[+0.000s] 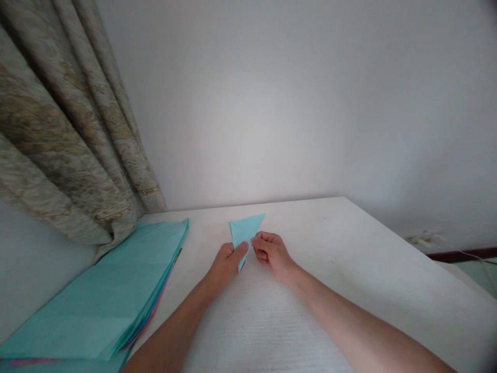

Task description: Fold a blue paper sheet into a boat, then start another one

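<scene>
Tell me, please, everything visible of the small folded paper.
The folded paper is light turquoise, thin-looking and creased, with layered edges at left. Its upper edge runs to a sharp upper-right corner; below, it narrows to a tip. The left hand grips its lower part; the right hand seems to pinch its right edge. Whether it touches the white table is unclear.

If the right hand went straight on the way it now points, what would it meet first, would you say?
Most likely the folded paper: the right hand points at its edge and may be touching it; depth is unclear.
</scene>
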The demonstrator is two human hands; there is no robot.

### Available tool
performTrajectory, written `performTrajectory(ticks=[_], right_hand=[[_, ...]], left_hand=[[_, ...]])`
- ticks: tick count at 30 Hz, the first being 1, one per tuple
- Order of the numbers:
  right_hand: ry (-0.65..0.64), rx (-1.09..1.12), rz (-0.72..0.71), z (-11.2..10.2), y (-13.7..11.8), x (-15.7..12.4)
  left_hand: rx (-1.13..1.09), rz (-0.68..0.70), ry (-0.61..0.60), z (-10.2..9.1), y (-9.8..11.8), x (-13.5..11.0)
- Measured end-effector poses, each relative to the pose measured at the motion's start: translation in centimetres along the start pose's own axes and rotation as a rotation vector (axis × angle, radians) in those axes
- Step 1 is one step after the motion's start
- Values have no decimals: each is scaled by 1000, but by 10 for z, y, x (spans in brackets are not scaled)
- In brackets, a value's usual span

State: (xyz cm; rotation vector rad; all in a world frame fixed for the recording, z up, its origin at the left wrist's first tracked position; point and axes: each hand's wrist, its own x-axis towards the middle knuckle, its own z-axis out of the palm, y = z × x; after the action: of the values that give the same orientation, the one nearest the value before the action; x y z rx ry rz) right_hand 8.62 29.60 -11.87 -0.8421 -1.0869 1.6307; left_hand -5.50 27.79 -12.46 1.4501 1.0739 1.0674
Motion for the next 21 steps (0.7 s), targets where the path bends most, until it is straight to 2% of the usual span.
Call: performTrajectory(ticks=[8, 21], right_hand=[[-107, -21, 45, 1, 1, -3], [-157, -41, 112, 3, -1, -6]], left_hand=[[74, 57, 57, 1, 2, -1], [145, 119, 137, 2, 3, -3]])
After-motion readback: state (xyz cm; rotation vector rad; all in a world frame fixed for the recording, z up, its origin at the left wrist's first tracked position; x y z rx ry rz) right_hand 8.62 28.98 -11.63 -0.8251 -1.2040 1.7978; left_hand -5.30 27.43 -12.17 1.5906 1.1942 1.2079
